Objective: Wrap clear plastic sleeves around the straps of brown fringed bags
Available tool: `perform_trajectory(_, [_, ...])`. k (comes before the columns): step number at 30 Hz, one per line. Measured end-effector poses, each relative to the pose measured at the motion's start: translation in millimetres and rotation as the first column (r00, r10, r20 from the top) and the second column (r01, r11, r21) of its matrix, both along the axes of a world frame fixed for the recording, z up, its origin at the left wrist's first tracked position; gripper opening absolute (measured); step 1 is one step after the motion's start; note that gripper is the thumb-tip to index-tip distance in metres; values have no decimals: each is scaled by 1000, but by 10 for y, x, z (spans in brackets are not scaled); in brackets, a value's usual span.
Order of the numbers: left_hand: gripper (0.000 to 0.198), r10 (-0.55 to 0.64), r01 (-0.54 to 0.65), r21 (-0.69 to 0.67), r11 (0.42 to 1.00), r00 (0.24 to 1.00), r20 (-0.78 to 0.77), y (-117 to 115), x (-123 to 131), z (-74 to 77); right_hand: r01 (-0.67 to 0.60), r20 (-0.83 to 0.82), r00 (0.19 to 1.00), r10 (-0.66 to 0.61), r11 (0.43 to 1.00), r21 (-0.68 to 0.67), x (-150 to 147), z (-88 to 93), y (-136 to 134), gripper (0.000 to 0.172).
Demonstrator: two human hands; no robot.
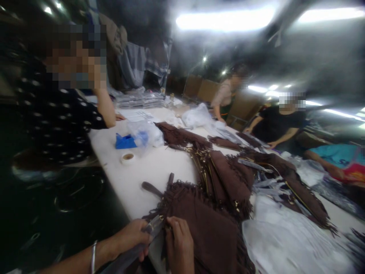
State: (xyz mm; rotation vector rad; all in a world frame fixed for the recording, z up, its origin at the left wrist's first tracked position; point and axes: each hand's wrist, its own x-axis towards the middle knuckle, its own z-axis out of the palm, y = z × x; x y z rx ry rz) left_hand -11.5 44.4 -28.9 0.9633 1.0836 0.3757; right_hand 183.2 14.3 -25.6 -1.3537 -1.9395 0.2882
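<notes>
A brown fringed bag (203, 222) with a wrist strap (152, 189) lies at the near edge of the table. My left hand (138, 238), with a silver bangle on its wrist, is closed on a greyish plastic-looking strip (121, 263) beside the bag's edge. Small gold-coloured metal shows just past its fingertips. My right hand (180, 241) has its fingers curled over the left edge of the bag, gripping it close to the left hand. Blur hides what lies between the two hands.
More brown fringed bags (230, 175) with gold zips are piled beyond. White plastic bags (293, 236) lie at the right. A tape roll (128, 158) and a blue piece (125, 141) sit on the white table (114, 175). Several people are around it, one person (65, 118) at the left.
</notes>
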Motion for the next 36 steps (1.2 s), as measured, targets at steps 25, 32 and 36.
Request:
perform_trajectory(25, [11, -44, 61, 178, 982, 994, -101, 256, 54, 82, -48, 66, 997, 51, 998, -49, 3, 121, -51, 28])
perform_trajectory(32, [16, -104, 117, 190, 975, 992, -78, 232, -12, 72, -13, 136, 991, 11, 1000, 16, -9, 50, -19, 28])
perform_trajectory(36, [19, -105, 112, 174, 978, 993, -45, 244, 2, 78, 77, 148, 983, -106, 978, 192, -107, 24, -208, 41])
